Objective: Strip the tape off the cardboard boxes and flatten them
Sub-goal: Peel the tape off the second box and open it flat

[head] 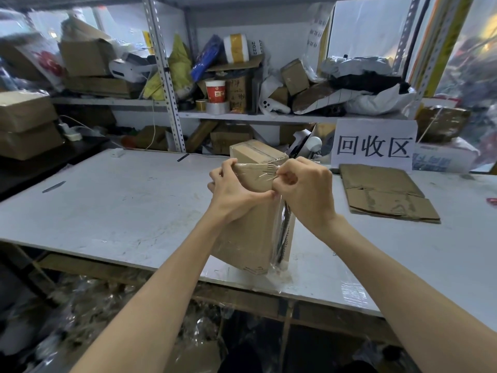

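The left hand (231,189) grips the cardboard box (250,227) upright near the bench's (107,205) front edge, steadying it while the right hand (304,189) pinches clear tape (265,170) to peel it.

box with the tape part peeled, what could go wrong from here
1. The tape the right hand pinches looks thin and stretched; it may snap, leaving strips on the box.
2. The box stands on end near the table edge, steadied only by the left hand; a hard pull could tip it off.
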The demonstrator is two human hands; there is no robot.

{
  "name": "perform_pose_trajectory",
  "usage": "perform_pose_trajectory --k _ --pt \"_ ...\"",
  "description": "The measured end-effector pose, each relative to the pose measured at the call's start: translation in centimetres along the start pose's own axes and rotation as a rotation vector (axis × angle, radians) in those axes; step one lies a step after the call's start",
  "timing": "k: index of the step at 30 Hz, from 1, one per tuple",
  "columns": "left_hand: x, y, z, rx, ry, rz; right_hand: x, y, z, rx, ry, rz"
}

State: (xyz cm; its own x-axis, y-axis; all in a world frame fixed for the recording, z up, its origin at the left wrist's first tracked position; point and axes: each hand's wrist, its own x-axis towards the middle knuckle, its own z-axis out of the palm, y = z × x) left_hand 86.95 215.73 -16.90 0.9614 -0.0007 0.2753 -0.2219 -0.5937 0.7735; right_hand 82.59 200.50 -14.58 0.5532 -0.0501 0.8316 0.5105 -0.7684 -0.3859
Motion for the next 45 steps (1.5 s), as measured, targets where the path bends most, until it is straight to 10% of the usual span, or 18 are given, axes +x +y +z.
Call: perform_pose_trajectory --k 15,32,45 --pt "-0.4 0.3 -0.2 0.046 0.011 -0.003 0.6 1.4 -2.4 -0.363 -0.375 -0.652" --pt "-1.3 1.5 0.7 0.042 0.139 0.014 0.3 0.6 -0.3 0.039 0.024 0.005" --pt "-1.7 0.8 1.3 0.205 0.188 0.099 -0.1 0.8 -0.5 -0.337 -0.203 -0.364"
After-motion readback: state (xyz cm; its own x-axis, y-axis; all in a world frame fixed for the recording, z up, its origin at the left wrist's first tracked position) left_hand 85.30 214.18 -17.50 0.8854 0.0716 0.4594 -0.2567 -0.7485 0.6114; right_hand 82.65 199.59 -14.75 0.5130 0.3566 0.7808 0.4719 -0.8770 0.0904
